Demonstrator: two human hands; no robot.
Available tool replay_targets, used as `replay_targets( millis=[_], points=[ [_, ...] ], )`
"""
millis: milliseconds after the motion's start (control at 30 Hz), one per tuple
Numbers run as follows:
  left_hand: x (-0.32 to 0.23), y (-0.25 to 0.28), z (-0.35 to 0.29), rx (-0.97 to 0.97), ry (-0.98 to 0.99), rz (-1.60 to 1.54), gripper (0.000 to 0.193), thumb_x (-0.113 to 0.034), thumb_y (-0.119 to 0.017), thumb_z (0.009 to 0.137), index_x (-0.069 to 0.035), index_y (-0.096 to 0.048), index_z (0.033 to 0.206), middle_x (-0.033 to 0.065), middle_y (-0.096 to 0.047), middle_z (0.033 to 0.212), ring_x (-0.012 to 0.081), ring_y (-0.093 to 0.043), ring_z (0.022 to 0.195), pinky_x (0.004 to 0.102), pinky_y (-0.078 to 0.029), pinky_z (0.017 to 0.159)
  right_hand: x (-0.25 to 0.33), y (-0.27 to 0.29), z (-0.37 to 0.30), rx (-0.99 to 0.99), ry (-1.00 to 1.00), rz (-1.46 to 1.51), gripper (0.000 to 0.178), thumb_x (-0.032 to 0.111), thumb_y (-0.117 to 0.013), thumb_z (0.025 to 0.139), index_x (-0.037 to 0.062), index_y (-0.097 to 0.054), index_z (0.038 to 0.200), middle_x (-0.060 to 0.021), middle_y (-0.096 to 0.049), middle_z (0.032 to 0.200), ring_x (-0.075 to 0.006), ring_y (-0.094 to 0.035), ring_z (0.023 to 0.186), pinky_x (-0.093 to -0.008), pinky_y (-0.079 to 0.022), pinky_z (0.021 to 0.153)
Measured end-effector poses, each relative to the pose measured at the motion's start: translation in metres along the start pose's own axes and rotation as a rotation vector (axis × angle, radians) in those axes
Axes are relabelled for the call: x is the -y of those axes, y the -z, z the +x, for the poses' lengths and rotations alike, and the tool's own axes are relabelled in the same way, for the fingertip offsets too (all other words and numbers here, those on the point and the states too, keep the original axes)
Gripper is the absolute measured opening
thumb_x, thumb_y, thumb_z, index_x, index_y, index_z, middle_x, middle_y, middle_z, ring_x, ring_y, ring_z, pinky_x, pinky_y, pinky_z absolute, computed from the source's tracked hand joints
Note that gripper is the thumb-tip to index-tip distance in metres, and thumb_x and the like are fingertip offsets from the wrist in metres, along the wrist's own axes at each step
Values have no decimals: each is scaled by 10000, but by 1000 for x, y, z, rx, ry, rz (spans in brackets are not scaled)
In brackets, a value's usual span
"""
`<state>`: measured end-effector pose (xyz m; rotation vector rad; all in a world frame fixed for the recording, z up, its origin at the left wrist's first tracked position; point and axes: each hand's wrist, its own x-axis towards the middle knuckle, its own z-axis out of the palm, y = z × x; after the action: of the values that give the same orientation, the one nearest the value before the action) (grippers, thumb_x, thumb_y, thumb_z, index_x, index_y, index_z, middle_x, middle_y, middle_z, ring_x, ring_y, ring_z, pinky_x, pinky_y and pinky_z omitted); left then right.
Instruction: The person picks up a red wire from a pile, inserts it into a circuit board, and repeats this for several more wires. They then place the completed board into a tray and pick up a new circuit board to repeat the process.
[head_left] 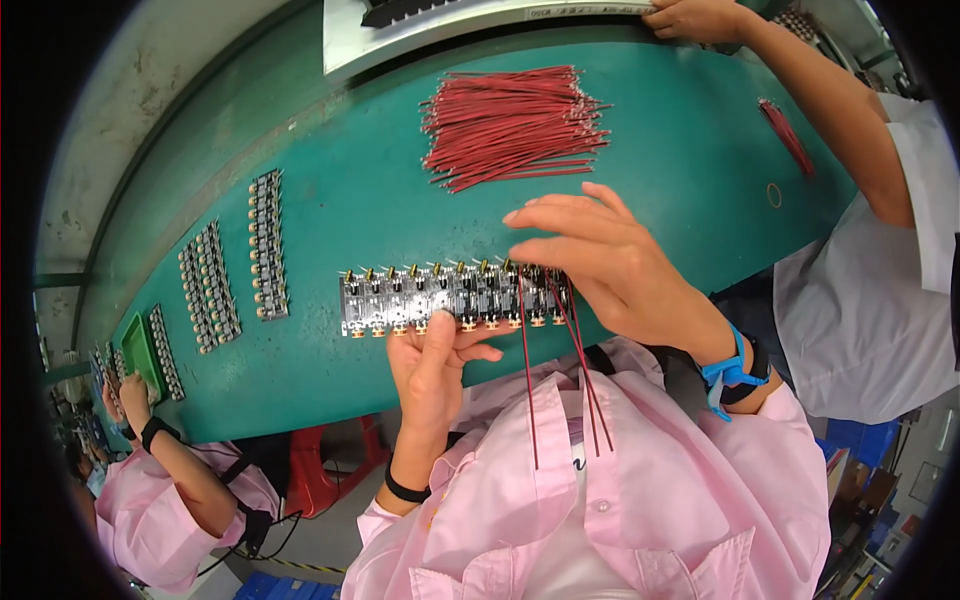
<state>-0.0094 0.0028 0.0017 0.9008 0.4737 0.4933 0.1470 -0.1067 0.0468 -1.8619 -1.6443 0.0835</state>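
My left hand (428, 370) holds a long strip of joined small circuit boards (415, 297) from its near side, thumb on top and fingers underneath. Brass-coloured parts line its near edge, small metal pins its far edge. My right hand (610, 255) hovers over the strip's right end, fingers stretched out and apart, the thumb hidden beneath. One fingertip is close to the far-edge pins. Three thin red wires hang from that end toward my chest: a single red wire (530, 390) and a pair of red wires (588, 385) farther right.
A heap of cut red wires (515, 130) lies beyond the strip on the green table (350, 200). More board strips (267, 245) lie left, beside a green tray (143, 355). Co-workers sit on both sides; one's hand (695, 20) touches a metal-edged fixture (450, 35).
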Motion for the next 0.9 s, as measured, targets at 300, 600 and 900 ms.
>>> replay_targets(
  millis=[300,600,900],
  points=[
    [3,12,5,14,1,-59,264,-131,-419,823,0,-401,595,105,-492,582,319,-586,649,291,-492,423,-57,12,10,146,-287,-490,128,42,-541,651,8,-487,762,-105,-525,797,-257,-522,705,-355,-402,608],
    [4,23,5,107,5,-73,226,-161,-393,835,58,-446,850,201,-550,805,300,-586,691,284,-507,446,-62,-3,30,242,-181,-610,85,46,-516,622,16,-469,686,-140,-523,644,-274,-531,573,-354,-411,541],
    [6,27,5,115,-13,-81,213,-147,-396,832,60,-421,876,202,-548,807,303,-585,689,288,-508,443,-60,9,26,261,-124,-659,31,50,-501,599,34,-478,586,-127,-520,541,-278,-525,508,-364,-397,515]
  ],
)
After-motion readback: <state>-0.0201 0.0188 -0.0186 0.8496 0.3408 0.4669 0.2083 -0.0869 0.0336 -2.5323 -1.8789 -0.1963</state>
